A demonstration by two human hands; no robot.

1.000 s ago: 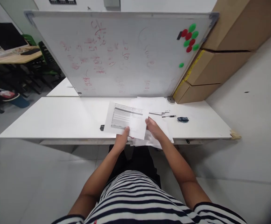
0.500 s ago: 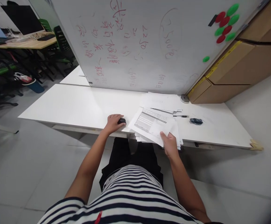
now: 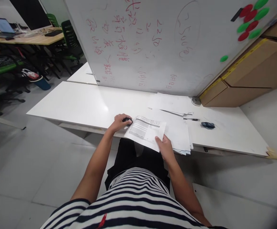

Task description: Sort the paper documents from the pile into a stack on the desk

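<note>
a printed sheet [image 3: 144, 131] is held out over the front edge of the white desk [image 3: 88, 101], its near part above the person's black trousers [image 3: 126, 151]; a dark band and a grey block of print show on it. the right hand [image 3: 166, 148] pinches it near its lower right corner, thumb on top and fingers underneath. the left hand [image 3: 120, 122] is curled around a small dark object [image 3: 128, 121] at the desk's front edge, just beside the sheet's left edge; it may be a stapler, but the fingers cover too much of it to be sure, and i cannot tell whether the paper touches it.

to the right of the sheet lies a stack of papers [image 3: 178, 135], its near edges poking past the desk's front. more loose papers [image 3: 173, 101] lie behind it, near the whiteboard. a black pen [image 3: 192, 119] lies just beside the papers, and farther right is a dark blue item [image 3: 208, 125].

at the back stands the whiteboard [image 3: 162, 60] with red handwriting and round magnets [image 3: 250, 16] in red and green. cardboard boxes [image 3: 248, 70] are stacked at its right.
</note>
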